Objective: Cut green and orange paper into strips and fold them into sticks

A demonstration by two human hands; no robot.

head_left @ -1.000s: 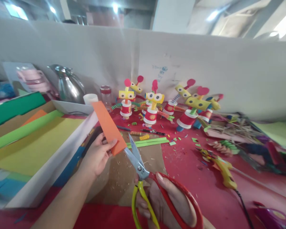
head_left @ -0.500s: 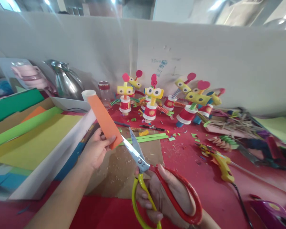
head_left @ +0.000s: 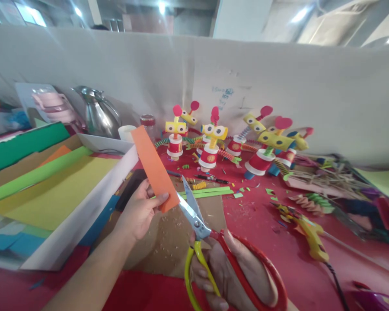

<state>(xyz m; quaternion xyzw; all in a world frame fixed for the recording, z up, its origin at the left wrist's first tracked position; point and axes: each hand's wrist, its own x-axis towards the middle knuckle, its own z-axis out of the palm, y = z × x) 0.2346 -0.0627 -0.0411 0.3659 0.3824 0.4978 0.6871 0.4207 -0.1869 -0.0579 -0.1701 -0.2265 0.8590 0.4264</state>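
At the tabletop's left edge a white tray holds coloured paper sheets. Just right of it, over the near middle, the left hand pinches the lower end of an orange paper strip, held up slanting. The scissors, blades parted at the strip's bottom corner, sit in the right hand, fingers wrapped through the red and yellow handles. The cut looks about to start; next the blades need closing squarely along the strip. Paper-cup figures line the far edge; a glue gun lies rightward.

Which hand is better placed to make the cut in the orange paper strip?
Right hand: it holds the scissors, blades open at the orange paper strip. Left hand pinches the strip's lower end.
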